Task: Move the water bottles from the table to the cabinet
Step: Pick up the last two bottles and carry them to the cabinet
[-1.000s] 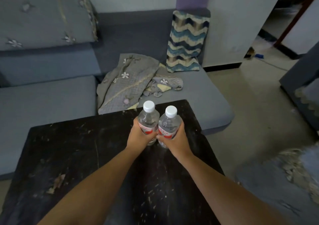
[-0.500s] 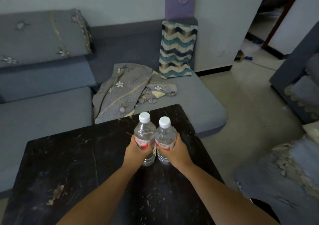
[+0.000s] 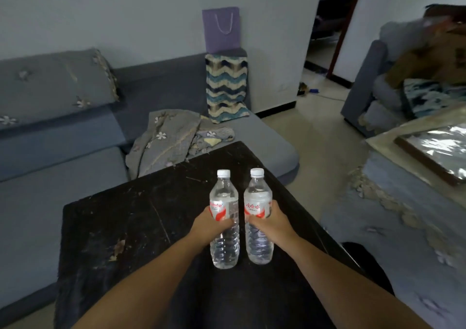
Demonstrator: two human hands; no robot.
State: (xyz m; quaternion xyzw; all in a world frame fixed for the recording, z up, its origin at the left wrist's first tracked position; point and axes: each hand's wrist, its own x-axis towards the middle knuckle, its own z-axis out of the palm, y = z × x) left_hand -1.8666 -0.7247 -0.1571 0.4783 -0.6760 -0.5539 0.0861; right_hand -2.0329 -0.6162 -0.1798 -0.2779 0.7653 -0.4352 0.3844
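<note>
Behind table [image 3: 126, 227], sofa [image 3: 63, 177], blanket [image 3: 166, 139]

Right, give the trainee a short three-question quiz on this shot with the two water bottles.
1. True or false: each hand grips one water bottle.
2. What colour are both bottle caps?
3. Which thing stands on the sofa back against the wall? A. purple gift bag B. red kettle C. green lamp

Key
1. True: the left hand grips the left water bottle and the right hand grips the right water bottle, both upright over the black table.
2. White, on the left cap and the right cap.
3. A, the purple gift bag, above the zigzag cushion.
</note>
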